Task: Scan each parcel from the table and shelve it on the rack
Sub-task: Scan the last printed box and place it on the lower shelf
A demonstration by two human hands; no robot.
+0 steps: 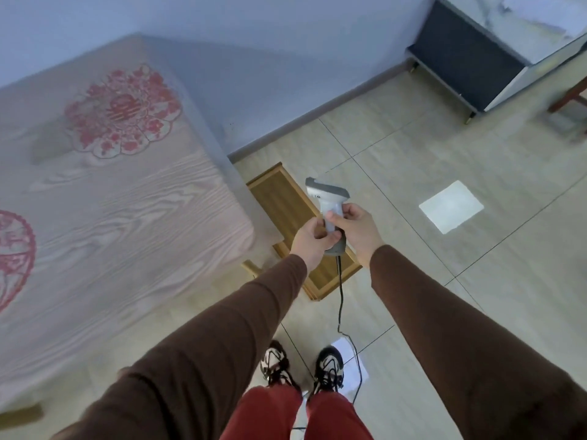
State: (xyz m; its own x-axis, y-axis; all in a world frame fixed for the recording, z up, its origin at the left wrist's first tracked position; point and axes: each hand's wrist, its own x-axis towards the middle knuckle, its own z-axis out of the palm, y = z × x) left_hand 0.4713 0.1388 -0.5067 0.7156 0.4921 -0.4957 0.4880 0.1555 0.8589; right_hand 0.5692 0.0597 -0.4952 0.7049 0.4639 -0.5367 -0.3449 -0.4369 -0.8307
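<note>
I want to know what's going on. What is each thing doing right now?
Scanner: held up over the floor, cable hanging down.
Left hand: fingers grip the scanner handle.
Right hand: fingers grip the handle too.
Wooden frame: lying flat on the floor.

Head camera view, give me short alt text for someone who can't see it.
Both hands, left hand and right hand, grip the handle of a grey corded barcode scanner above a tiled floor. A wood-grain table with red floral prints stands to the left; a wooden frame lies on the floor below the scanner.

Brown long sleeves, rust-red trousers, seemingly black-and-white laced trainers.
</note>
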